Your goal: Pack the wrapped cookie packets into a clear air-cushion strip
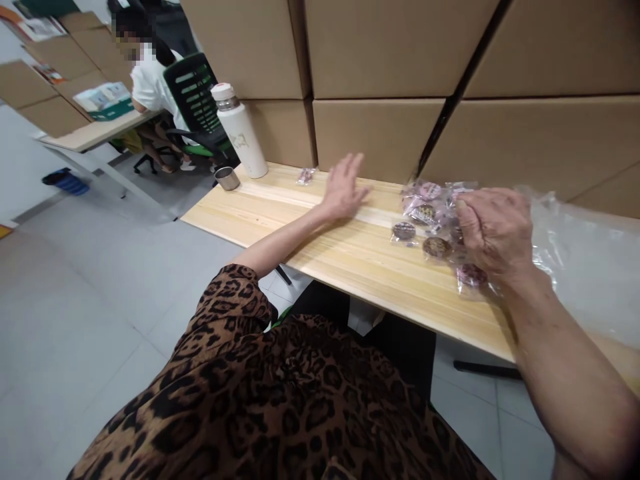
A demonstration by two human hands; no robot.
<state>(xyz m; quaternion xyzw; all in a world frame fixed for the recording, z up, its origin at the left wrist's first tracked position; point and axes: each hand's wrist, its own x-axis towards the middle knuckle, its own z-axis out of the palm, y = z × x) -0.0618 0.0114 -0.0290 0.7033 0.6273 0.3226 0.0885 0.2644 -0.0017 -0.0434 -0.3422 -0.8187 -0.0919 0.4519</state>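
My left hand (345,190) is over the wooden table with its fingers stretched out and nothing in it. To its left, near the boxes, lies one small clear packet with pinkish contents (305,176). My right hand (495,230) is closed, thumb against fingers, over a cluster of small clear packets; what it pinches is hidden. The packets hold round, flat, badge-like discs: a dark disc (404,231), a brown patterned disc (437,247) and a pink and dark disc (471,275). Several pinkish packets (427,193) overlap behind them.
Stacked cardboard boxes (380,137) wall off the table's (350,267) back edge. A white bottle (243,137) and a metal cup (227,178) stand at the left end. Clear plastic bags (590,267) lie on the right. A person (155,83) sits at another desk.
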